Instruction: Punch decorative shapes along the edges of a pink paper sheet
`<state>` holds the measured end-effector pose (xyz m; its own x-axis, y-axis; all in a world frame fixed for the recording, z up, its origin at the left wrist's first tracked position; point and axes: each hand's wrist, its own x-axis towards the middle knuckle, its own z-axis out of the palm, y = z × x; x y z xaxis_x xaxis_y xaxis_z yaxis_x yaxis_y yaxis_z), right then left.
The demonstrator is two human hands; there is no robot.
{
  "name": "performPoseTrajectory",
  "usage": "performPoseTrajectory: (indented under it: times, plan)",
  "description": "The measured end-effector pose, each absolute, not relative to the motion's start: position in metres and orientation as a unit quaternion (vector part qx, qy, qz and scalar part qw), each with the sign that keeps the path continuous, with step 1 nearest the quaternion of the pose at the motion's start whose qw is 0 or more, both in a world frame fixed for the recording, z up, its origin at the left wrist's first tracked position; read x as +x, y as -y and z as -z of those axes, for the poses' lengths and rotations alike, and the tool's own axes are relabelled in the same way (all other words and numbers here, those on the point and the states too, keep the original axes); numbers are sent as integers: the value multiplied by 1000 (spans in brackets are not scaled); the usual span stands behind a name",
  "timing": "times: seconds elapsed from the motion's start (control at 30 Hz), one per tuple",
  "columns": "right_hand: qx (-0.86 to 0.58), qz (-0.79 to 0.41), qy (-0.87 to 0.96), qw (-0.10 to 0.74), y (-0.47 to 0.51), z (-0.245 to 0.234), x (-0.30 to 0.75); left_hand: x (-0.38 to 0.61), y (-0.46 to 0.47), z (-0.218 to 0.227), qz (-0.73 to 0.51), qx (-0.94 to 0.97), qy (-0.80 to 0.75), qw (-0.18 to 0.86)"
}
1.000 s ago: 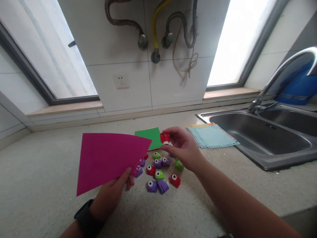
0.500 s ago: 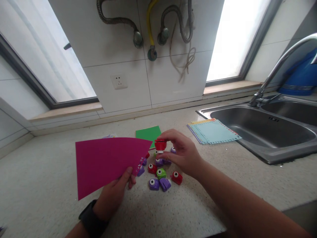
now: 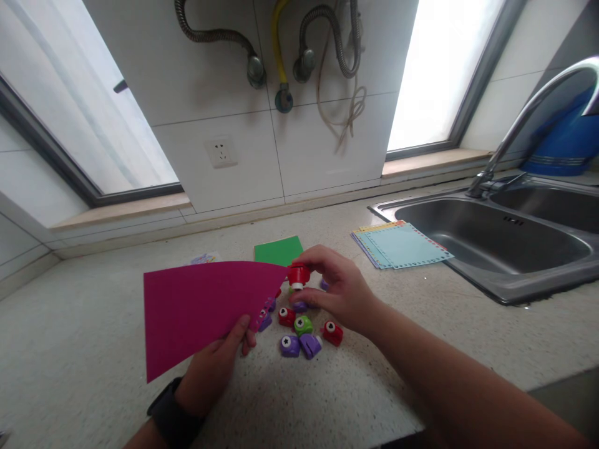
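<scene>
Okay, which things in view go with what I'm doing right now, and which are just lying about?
Part of the job, or likely so:
Magenta sheet, in the left hand
Red punch, in the right hand
Loose punches on the counter, probably
Green sheet and pale blue sheet, probably

Seemingly just there:
Sink
Wall outlet
Blue object

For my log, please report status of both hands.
Left hand: gripping magenta paper. Right hand: holding red punch near paper's corner. Other punches on counter below.
</scene>
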<state>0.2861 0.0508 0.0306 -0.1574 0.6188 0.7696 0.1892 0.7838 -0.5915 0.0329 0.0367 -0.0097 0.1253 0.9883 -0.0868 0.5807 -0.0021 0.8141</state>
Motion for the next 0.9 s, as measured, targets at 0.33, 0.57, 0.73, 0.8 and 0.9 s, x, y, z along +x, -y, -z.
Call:
performPoseTrajectory:
  times: [0.33,0.57,0.73,0.8,0.9]
  plan:
    - [-271,-230,731,582,-49,-30,284,33,-36,7,-265,657,-603,368]
    - [-275,-289,704,588,-50,-27,283,31,-37,12,-269,663,-599,360]
    - [-277,-405,645,585,-51,-27,279,32,-35,11,-262,652,-609,368]
    - [-287,-450,618,577,-51,-28,278,31,-35,12,-255,654,-608,371]
    - [-302,-525,575,550,-50,-30,275,29,-34,13,-258,648,-608,380]
